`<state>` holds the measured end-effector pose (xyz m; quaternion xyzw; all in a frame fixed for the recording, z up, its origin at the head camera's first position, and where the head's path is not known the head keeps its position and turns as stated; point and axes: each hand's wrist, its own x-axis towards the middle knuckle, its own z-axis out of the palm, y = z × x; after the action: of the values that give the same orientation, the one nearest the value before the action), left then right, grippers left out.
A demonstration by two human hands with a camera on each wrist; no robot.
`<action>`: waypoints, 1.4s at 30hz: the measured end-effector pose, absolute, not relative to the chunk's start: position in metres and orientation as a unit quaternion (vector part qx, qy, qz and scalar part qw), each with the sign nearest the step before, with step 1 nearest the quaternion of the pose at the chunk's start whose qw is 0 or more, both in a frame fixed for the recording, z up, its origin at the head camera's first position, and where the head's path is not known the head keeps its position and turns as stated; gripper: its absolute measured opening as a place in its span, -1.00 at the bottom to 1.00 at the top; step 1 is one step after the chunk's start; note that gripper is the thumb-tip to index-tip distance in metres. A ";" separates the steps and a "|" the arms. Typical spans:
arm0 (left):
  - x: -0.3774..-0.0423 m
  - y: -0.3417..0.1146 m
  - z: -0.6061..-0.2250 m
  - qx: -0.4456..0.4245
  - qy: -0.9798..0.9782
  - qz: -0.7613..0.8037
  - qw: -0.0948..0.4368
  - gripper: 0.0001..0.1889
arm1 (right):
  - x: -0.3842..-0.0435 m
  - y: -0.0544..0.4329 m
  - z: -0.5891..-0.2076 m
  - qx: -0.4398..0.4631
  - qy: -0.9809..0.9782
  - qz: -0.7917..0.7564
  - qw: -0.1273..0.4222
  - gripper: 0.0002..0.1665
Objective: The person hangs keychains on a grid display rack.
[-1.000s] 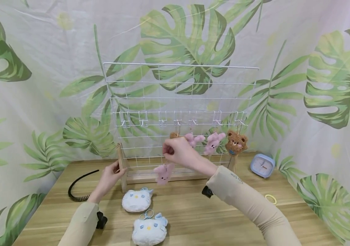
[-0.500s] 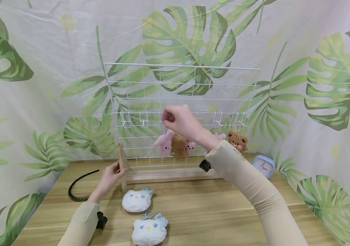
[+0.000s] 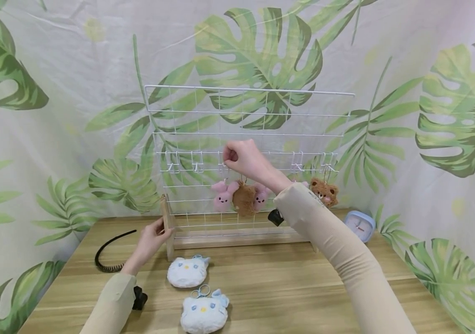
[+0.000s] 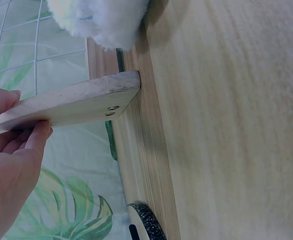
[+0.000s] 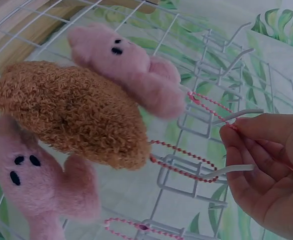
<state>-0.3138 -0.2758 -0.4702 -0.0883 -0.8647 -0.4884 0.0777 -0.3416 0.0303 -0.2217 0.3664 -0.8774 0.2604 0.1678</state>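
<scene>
My right hand is up at the row of hooks on a white wire grid rack. Its thumb and fingertips pinch the pink bead chain of a pink bunny plush keychain, right at a hook. Whether the loop bears on that hook, I cannot tell. Beside it hangs a brown plush keychain, back turned outward, then another pink bunny plush. At the rack's left end, my left hand holds the wooden upright between thumb and fingers.
A brown bear keychain hangs at the right, near a pink plush mostly behind my forearm. Two white cat-face plush pouches lie on the wooden table. A black headband lies left; a blue clock stands right.
My right hand has risen from below the hooks to hook height, lifting the pink bunny with it. The bunny has turned its face outward. My left hand stays on the upright.
</scene>
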 end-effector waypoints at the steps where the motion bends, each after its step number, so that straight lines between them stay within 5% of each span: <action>1: -0.314 -0.276 -0.470 -0.090 -0.865 -0.488 0.077 -0.36 | -0.343 0.030 -0.223 0.365 -0.878 0.259 0.167 -0.89; 18: -0.313 -0.274 -0.470 -0.084 -0.869 -0.480 0.082 -0.36 | -0.308 0.047 -0.238 0.396 -0.847 0.289 0.203 -0.95; 25: -0.314 -0.275 -0.470 -0.088 -0.866 -0.486 0.079 -0.35 | -0.283 0.039 -0.289 0.485 -0.808 0.264 0.203 -0.90; 35: -0.316 -0.278 -0.474 -0.088 -0.864 -0.491 0.072 -0.35 | -0.300 0.002 -0.389 0.469 -0.855 0.222 0.008 -0.95; 42: -0.315 -0.276 -0.471 -0.092 -0.860 -0.496 0.076 -0.37 | -0.330 -0.021 -0.443 0.437 -0.876 0.203 0.000 -0.95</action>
<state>-0.3153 -0.2764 -0.4711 -0.0923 -0.8600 -0.4960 0.0763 -0.3298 -0.0213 -0.4434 0.4372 -0.8761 0.2032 0.0000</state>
